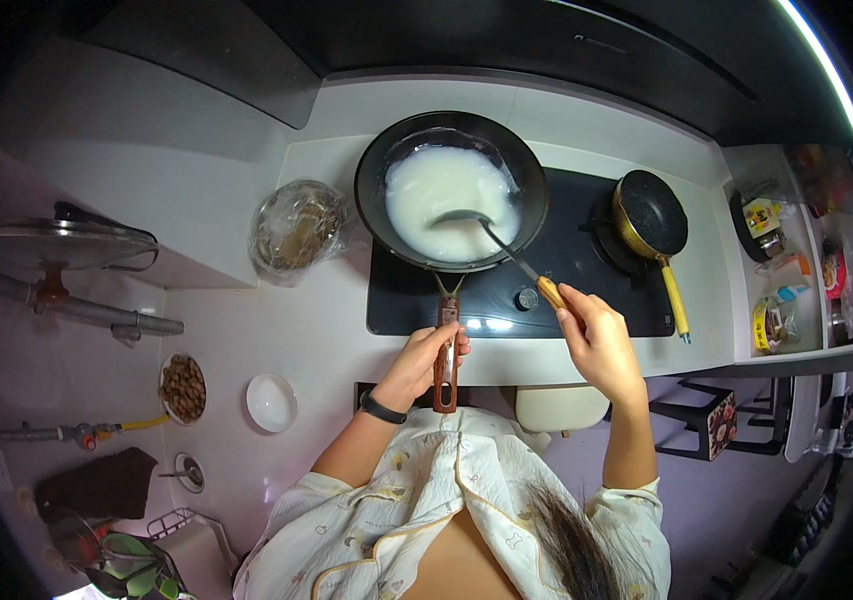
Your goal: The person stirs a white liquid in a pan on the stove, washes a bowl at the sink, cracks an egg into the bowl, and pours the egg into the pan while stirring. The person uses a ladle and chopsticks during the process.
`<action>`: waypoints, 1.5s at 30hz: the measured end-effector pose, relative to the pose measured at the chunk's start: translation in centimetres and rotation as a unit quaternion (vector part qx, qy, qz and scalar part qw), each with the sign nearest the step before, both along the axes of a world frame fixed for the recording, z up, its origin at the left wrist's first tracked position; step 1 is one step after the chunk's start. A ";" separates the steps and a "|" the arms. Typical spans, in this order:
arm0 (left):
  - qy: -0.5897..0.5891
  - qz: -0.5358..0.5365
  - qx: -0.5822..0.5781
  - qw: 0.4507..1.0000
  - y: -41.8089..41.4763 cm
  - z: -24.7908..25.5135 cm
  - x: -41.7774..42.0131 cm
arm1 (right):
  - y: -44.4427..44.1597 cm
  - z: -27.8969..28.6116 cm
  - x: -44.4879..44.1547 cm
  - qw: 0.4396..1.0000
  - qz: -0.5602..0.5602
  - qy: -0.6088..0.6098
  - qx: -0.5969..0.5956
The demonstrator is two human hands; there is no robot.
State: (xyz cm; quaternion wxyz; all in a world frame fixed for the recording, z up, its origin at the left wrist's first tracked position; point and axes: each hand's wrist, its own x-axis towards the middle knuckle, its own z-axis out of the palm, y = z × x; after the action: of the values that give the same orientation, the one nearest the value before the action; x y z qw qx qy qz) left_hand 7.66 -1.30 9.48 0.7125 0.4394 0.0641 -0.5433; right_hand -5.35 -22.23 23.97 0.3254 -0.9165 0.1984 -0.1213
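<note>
A dark wok (374,187) stands over the left part of the black glass gas stove (486,300). It holds a thick white liquid (441,184) with a glossy surface. My left hand (426,356) is wrapped around the wok's brown handle (445,397), which points toward my body. In my right hand (603,345) is the wooden grip of a cooking spatula or ladle (516,261). Its dark metal head dips into the white liquid near the front right of the wok, partly sunk, so its full shape is hidden.
A small yellow pan (651,214) sits on the right burner, handle toward the front. Left of the wok is a plastic-wrapped bowl (299,229). Farther left are a white bowl (271,403) and a dish of brown lumps (183,388). A range hood (546,52) overhangs the back.
</note>
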 end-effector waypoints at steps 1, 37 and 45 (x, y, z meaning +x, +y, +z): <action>-0.001 0.000 -0.001 1.000 0.0 0.0 0.0 | 0.0 -0.5 0.1 0.999 -0.002 -0.011 0.045; -0.014 0.011 -0.014 1.000 0.0 -0.6 -0.3 | -0.1 -7.2 5.0 0.598 -0.106 -0.020 0.794; -0.014 0.017 -0.014 1.000 0.1 -0.4 -0.4 | 1.1 -4.4 4.4 0.702 -0.091 -0.073 0.702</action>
State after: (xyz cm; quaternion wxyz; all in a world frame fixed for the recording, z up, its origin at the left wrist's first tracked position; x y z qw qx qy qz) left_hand 7.27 -1.24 9.10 0.7289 0.4352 0.0540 -0.5258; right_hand -0.93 -21.13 19.58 0.8755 -0.3881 0.2846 -0.0425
